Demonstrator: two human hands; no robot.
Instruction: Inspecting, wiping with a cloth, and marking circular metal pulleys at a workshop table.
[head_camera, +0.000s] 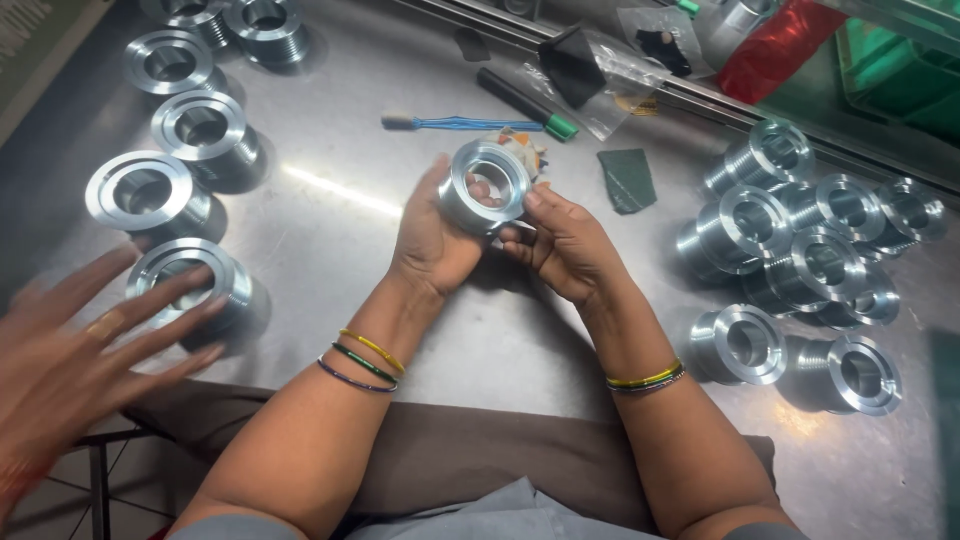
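A single head-worn camera looks steeply down and forward from just above the person's chest, close over the near edge of the steel tabletop (330, 215). The far edge with its rail (700, 100) crosses the upper right. Both forearms enter from below, the hands centred in view.

Six steel pulleys (205, 130) left, one brush (460, 123), one marker (525, 102).

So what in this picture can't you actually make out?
Head view only:
- Blurred hand at the left: motion smear hides its fingers' detail and part of the ribbed silver metal ring under it.
- Shiny grooved metal ring held up: the left hand and right hand cover its lower side.
- Red bag: cut off by the top edge.
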